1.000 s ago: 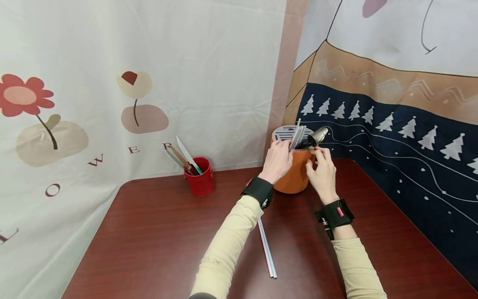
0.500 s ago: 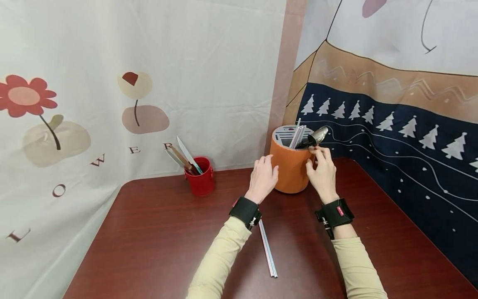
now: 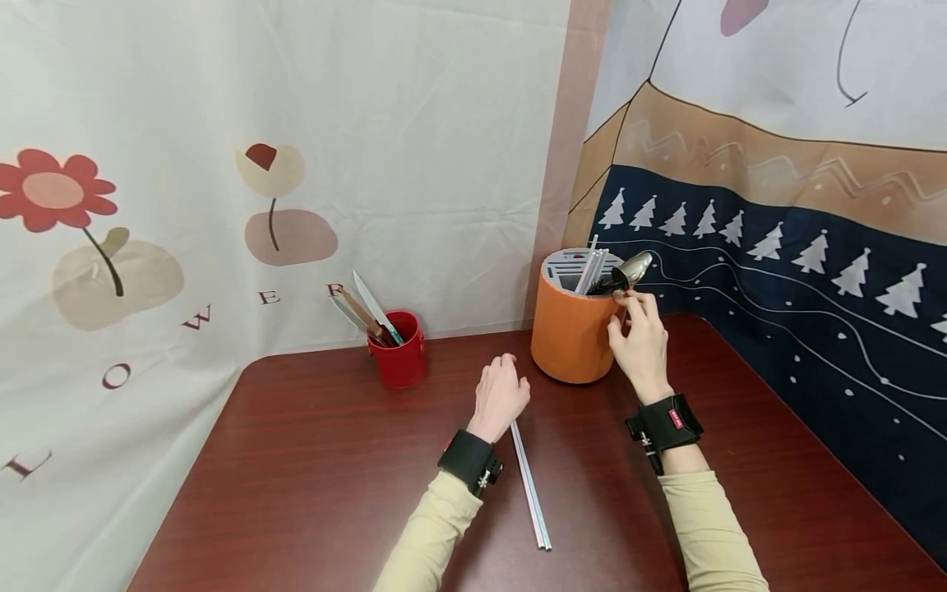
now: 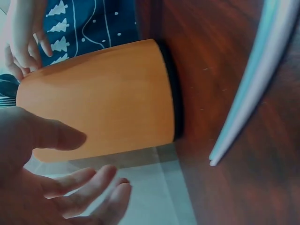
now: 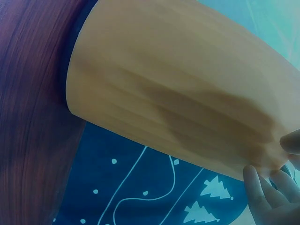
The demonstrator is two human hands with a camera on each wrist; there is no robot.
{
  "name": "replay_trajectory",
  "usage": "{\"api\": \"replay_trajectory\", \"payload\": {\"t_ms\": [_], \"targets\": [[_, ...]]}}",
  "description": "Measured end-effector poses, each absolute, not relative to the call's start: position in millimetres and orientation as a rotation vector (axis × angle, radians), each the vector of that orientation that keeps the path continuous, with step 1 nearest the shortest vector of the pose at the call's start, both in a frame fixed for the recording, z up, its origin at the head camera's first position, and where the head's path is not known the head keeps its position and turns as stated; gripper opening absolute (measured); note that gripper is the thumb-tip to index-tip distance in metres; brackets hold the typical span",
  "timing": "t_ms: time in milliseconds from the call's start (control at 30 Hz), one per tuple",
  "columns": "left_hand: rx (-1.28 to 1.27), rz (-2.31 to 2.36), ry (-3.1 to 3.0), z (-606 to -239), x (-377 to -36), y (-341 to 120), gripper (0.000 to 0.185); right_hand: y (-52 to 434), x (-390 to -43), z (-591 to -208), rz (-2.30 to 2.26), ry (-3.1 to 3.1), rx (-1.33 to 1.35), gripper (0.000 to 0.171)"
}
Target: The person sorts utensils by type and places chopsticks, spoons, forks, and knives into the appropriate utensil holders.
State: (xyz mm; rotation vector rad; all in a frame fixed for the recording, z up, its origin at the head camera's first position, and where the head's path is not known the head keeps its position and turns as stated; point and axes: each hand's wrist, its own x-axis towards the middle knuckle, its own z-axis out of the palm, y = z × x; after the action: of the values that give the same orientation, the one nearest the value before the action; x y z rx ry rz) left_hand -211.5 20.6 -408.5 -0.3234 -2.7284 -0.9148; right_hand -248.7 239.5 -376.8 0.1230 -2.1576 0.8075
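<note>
An orange utensil holder [image 3: 571, 341] stands at the table's far right with metal sticks and a spoon [image 3: 630, 270] poking out of it. My right hand [image 3: 635, 322] pinches the holder's rim just below the spoon; the right wrist view shows its fingertips [image 5: 269, 190] curled at the edge of the holder [image 5: 178, 89]. My left hand [image 3: 501, 388] hovers relaxed and holding nothing over the far end of a pair of silver sticks [image 3: 529, 487] lying on the table. In the left wrist view its fingers [image 4: 79, 185] are loosely spread in front of the holder [image 4: 103, 98], with the sticks [image 4: 255, 84] to the right.
A red cup [image 3: 400, 360] holding several knives stands at the back of the dark wooden table [image 3: 311, 477], left of the holder. Printed cloth hangs behind the table and along its right side. The table's left edge runs diagonally toward me.
My left hand has left the holder's rim, drawn back toward me and dropped to the far end of the silver sticks. The right hand has stayed at the rim.
</note>
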Motion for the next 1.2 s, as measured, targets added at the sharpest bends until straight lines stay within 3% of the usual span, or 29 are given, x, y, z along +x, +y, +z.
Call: {"api": "replay_trajectory", "payload": {"t_ms": [367,867,1067,1200], "targets": [[-0.26,-0.826,-2.871,-433.4,-196.6,14.3,0.013,240.6,-247.0,-377.2,0.811,-2.177,0.114,0.023],[-0.216,-0.835,-2.916,-449.5,-194.8,15.3,0.004,241.4,-246.6,-378.0,0.792,-2.16,0.126,0.023],[-0.189,-0.776,-3.015,-448.9,-195.2,18.0,0.028,242.6,-246.7,-378.0,0.792,-2.153,0.132,0.024],[-0.156,-0.733,-3.064,-449.0,-194.4,20.5,0.034,243.0,-246.3,-377.5,0.799,-2.154,0.136,0.025]]}}
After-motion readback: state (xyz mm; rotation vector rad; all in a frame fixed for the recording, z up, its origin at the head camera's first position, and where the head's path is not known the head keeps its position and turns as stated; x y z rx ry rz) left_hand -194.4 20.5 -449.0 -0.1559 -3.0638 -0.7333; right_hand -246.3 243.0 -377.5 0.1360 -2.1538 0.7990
